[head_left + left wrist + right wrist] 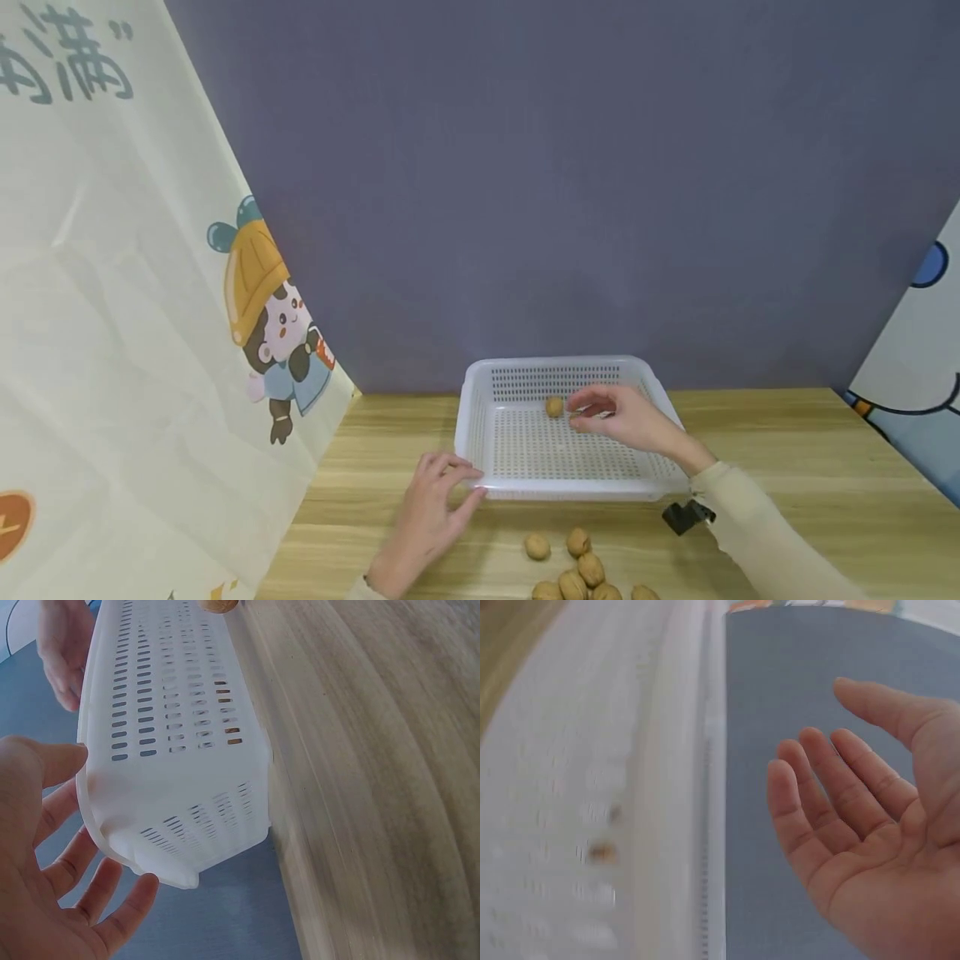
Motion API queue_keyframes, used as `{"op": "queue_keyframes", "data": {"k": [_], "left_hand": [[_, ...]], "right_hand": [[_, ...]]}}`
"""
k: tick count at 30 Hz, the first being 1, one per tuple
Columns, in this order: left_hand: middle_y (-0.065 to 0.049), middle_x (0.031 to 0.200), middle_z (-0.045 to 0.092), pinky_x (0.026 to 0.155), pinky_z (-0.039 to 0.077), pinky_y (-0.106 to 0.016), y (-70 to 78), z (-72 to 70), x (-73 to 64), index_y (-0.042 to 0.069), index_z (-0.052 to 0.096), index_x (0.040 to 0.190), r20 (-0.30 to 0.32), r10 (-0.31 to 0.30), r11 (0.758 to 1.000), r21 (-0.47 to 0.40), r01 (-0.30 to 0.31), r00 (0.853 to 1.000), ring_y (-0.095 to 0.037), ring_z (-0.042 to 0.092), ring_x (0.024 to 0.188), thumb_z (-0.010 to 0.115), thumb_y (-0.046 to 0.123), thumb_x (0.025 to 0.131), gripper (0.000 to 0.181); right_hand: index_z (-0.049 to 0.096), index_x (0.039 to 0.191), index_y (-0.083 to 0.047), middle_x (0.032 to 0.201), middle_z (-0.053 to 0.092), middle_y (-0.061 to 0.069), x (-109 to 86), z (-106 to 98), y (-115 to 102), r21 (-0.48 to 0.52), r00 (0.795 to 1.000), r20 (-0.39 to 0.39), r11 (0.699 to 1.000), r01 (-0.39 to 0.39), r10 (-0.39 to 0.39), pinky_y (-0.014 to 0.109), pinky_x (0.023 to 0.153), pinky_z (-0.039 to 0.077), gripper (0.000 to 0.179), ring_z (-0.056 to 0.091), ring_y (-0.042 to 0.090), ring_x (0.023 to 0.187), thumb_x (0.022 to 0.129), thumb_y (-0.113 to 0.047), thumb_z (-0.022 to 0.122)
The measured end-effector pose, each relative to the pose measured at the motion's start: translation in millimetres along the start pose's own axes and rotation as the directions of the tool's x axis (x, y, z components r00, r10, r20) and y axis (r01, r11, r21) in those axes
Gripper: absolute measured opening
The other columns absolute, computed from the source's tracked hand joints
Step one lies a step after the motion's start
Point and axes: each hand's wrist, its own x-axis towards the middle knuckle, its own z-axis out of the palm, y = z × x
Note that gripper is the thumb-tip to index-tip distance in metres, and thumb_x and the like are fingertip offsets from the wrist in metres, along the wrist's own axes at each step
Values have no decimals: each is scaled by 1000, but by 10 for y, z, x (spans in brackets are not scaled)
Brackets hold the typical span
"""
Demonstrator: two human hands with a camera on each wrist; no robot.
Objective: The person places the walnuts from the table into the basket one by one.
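We had our left hand [425, 508] at the near corner of the basket [570, 485], its fingers spread about the rim and its thumb apart from them, a light touch rather than a clench. Our right hand [626, 415] hung over the basket, thumb and loosely bent fingers parted, the palm bare. Inside, one nut [554, 407] lay just left of the right fingertips, towards the far wall; we could not tell whether they touched it. More loose nuts [591, 570] lay on the surface [397, 433] to the right of the left hand, nearer to us than the right.

For work like this, we judged a light corner touch enough, since a hard push there might have slid or tipped so light a basket. The right hand did well low over the bottom: round shells roll, and a nut let go from high would likely have bounced. Lifting out with the fingers parted, clear of both nut and rim, seemed the safest way back.
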Motion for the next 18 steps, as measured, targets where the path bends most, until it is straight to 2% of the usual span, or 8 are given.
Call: {"op": "queue_keyframes", "data": {"k": [3,6,9,14,18], "left_hand": [[7,110,72,93,57,-37,-3,-5,-10,23,80,103,6,5,1000,5,-5,1000,-13,59,111,85,30,87,18],[8,109,72,93,57,-37,2,11,-18,23,80,102,-4,6,1000,1,-6,1000,-13,59,111,86,29,87,18],[9,109,71,91,57,-37,5,23,-28,23,79,101,-19,8,1000,0,-8,1000,-12,59,109,86,29,86,18],[10,109,71,90,57,-35,5,33,-27,23,79,101,-47,21,1000,-4,-22,999,-11,58,108,87,27,86,17],[10,108,71,89,56,-34,5,35,-21,23,79,100,-57,33,999,-1,-33,998,-11,58,108,86,27,86,17]], "right_hand": [[72,127,-12,122,76,8,-149,91,-52,55,999,-18,998,35,-34,27,88,62,31,73,10,106,100,-24,76],[72,127,-7,122,75,11,-303,173,-94,120,998,-24,991,60,-58,27,86,63,30,73,7,104,100,-20,76],[73,124,-6,120,75,11,-458,255,-125,177,998,4,982,67,-69,28,83,64,27,73,7,101,100,-17,75],[75,119,-11,112,78,0,-667,404,-104,198,991,62,975,101,-115,27,79,63,20,74,7,93,100,-16,75],[75,119,-13,109,79,-2,-789,529,-28,202,980,109,969,142,-167,28,77,63,20,73,5,90,99,-15,76]]}}
